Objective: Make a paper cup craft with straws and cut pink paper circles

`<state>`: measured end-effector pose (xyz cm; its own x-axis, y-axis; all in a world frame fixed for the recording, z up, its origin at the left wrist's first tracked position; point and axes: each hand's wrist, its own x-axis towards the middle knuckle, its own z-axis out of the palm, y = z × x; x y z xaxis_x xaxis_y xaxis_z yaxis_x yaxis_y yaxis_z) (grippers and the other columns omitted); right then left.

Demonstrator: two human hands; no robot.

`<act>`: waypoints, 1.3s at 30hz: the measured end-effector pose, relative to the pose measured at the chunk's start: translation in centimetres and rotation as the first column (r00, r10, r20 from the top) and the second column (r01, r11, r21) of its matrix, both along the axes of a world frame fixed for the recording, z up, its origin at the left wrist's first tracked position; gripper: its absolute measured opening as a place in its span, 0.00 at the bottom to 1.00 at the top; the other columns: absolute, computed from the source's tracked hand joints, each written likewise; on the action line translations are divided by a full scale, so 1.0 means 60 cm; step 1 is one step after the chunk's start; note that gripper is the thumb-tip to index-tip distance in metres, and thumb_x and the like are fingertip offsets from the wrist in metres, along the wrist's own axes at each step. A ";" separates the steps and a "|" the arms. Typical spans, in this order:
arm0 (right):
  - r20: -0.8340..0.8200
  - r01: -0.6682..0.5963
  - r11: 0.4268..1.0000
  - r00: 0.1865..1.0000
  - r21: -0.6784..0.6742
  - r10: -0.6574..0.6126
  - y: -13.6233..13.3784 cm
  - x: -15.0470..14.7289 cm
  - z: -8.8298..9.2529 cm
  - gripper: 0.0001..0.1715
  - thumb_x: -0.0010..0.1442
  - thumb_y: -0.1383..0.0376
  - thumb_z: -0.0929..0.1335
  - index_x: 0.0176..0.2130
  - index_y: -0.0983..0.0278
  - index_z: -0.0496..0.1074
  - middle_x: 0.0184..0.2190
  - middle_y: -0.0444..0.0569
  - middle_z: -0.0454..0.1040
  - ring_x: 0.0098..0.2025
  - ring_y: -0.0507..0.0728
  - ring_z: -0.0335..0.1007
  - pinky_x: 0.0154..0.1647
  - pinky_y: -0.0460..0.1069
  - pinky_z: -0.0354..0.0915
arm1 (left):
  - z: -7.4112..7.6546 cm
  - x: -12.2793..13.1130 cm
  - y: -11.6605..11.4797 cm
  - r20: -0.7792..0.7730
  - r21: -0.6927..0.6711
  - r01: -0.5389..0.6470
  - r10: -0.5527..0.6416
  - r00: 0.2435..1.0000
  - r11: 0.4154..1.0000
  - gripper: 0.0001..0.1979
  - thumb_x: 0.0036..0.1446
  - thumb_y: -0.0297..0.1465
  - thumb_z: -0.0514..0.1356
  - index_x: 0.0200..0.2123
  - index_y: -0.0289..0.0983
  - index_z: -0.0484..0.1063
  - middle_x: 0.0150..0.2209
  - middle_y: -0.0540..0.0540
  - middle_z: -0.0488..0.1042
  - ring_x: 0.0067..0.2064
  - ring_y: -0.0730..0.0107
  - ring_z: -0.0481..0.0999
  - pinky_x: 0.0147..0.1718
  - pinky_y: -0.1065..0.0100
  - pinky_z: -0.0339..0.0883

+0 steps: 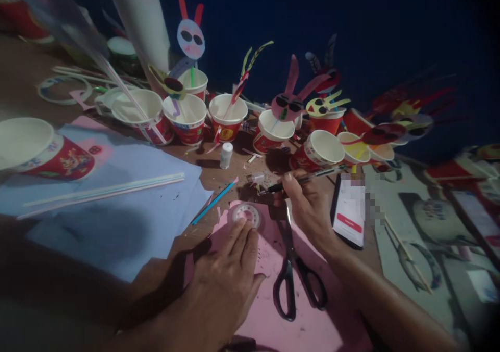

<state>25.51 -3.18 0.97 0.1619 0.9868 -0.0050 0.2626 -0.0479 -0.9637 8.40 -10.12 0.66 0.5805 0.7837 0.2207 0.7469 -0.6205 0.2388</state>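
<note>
**Pen held over pink sheet, disc pinned by fingertips**

The left hand (230, 274) is laid flat on the pink paper sheet (312, 321), fingers stretched out and together. Its fingertips rest against a small round white-rimmed disc (247, 214) at the sheet's far edge. A slim black-tipped pen (308, 177) is gripped in the closed fingers of the right hand (308, 206), its tip pointed left, near the disc. Black-handled scissors (291, 268) lie on the sheet between the two hands.

The disc is held by fingertips only, so it could probably slide and a pen stroke be spoiled. The scissors, just beside the right wrist, could be knocked and the sheet dragged.

One pen, one disc, one pair of scissors, one white-screened phone (349, 214) and one small white bottle (226, 155) are counted. At least ten red-and-white paper cups (185, 115) are seen, one lying on its side at the left. Those in the dim far right cannot be counted.
</note>
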 end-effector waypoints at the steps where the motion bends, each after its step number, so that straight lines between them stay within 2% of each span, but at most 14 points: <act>1: -0.040 -0.012 1.000 0.999 0.020 0.013 -0.005 -0.001 0.001 0.11 0.59 0.58 0.62 0.30 0.61 0.65 0.18 0.40 0.67 0.19 0.50 0.65 0.20 0.45 0.62 | -0.004 -0.002 0.004 0.056 0.019 0.007 -0.008 0.998 1.000 0.20 0.55 0.35 0.52 0.49 0.28 0.66 0.51 0.40 0.69 0.52 0.63 0.67 0.39 0.68 0.68; 5: -0.146 -0.010 0.999 0.989 0.037 0.016 -0.030 -0.004 -0.001 0.07 0.60 0.61 0.62 0.37 0.60 0.67 0.25 0.42 0.69 0.26 0.51 0.67 0.24 0.45 0.64 | -0.014 -0.017 0.022 0.279 -0.017 0.057 -0.050 0.959 0.998 0.17 0.53 0.27 0.55 0.48 0.32 0.65 0.46 0.44 0.73 0.48 0.68 0.70 0.48 0.69 0.63; 8: -0.195 -0.025 1.000 0.980 0.015 0.027 -0.048 0.001 -0.004 0.08 0.61 0.62 0.62 0.40 0.59 0.67 0.30 0.44 0.70 0.31 0.52 0.67 0.30 0.47 0.65 | -0.011 -0.025 0.038 0.368 -0.108 0.061 -0.017 0.930 0.992 0.16 0.53 0.25 0.55 0.47 0.37 0.64 0.43 0.46 0.74 0.46 0.70 0.70 0.47 0.69 0.63; 10: -0.203 -0.032 0.999 0.979 0.018 0.035 -0.056 0.007 -0.005 0.08 0.61 0.62 0.61 0.40 0.58 0.67 0.31 0.44 0.69 0.31 0.52 0.67 0.32 0.48 0.65 | -0.007 -0.025 0.050 0.336 -0.158 0.014 0.040 0.941 0.987 0.16 0.52 0.28 0.57 0.46 0.39 0.63 0.43 0.46 0.72 0.46 0.67 0.69 0.45 0.66 0.65; 14: -0.210 -0.024 0.999 0.977 0.033 0.031 -0.066 0.017 -0.010 0.08 0.61 0.61 0.61 0.40 0.57 0.68 0.29 0.43 0.68 0.31 0.52 0.66 0.34 0.49 0.64 | -0.007 -0.013 0.077 0.125 -0.232 -0.075 0.106 0.986 0.970 0.30 0.45 0.37 0.62 0.52 0.38 0.58 0.47 0.41 0.67 0.47 0.56 0.65 0.43 0.57 0.64; 17: -0.260 -0.013 0.999 0.965 0.041 0.023 -0.068 0.018 -0.015 0.08 0.62 0.62 0.61 0.40 0.58 0.68 0.30 0.43 0.68 0.32 0.51 0.66 0.33 0.47 0.63 | -0.012 -0.006 0.088 0.054 -0.249 -0.067 0.083 0.995 0.966 0.24 0.46 0.35 0.61 0.48 0.39 0.62 0.44 0.42 0.67 0.46 0.55 0.65 0.42 0.56 0.64; 20: -0.304 -0.020 0.999 0.952 0.046 0.033 -0.069 0.019 -0.019 0.08 0.62 0.63 0.61 0.39 0.59 0.68 0.30 0.43 0.69 0.30 0.51 0.65 0.31 0.47 0.62 | -0.010 -0.021 0.092 0.089 -0.235 -0.047 0.070 0.994 0.971 0.21 0.48 0.33 0.59 0.47 0.39 0.62 0.44 0.42 0.66 0.45 0.58 0.66 0.43 0.58 0.64; 23: -0.312 -0.029 0.998 0.949 0.049 0.043 -0.068 0.022 -0.021 0.09 0.62 0.62 0.60 0.41 0.59 0.67 0.29 0.44 0.68 0.30 0.51 0.65 0.31 0.48 0.62 | -0.006 -0.056 0.097 0.169 -0.111 -0.104 0.122 0.978 0.988 0.24 0.48 0.33 0.58 0.50 0.37 0.58 0.46 0.40 0.64 0.49 0.57 0.64 0.48 0.57 0.61; 28: -0.278 -0.014 0.999 0.960 0.035 0.024 -0.065 0.022 -0.022 0.08 0.61 0.62 0.62 0.40 0.60 0.67 0.27 0.44 0.68 0.29 0.52 0.64 0.30 0.48 0.61 | -0.005 -0.103 0.106 0.111 -0.077 -0.170 0.178 0.978 0.982 0.25 0.49 0.34 0.58 0.51 0.36 0.58 0.47 0.40 0.64 0.50 0.57 0.63 0.49 0.59 0.59; 35: -0.307 -0.007 0.999 0.952 -0.039 -0.006 -0.062 0.019 -0.031 0.05 0.59 0.62 0.64 0.38 0.59 0.67 0.27 0.43 0.70 0.29 0.51 0.67 0.32 0.47 0.65 | -0.006 -0.109 0.122 0.108 -0.004 -0.166 0.165 0.980 0.986 0.28 0.49 0.33 0.57 0.54 0.34 0.54 0.47 0.38 0.65 0.49 0.57 0.64 0.49 0.57 0.60; 39: -0.262 -0.004 0.998 0.965 -0.056 -0.010 -0.059 0.021 -0.039 0.06 0.59 0.62 0.64 0.39 0.59 0.66 0.30 0.44 0.72 0.30 0.52 0.69 0.32 0.46 0.65 | -0.013 -0.102 0.132 0.053 -0.058 -0.197 0.200 0.978 0.979 0.28 0.49 0.32 0.56 0.54 0.34 0.55 0.47 0.39 0.66 0.48 0.57 0.64 0.48 0.57 0.60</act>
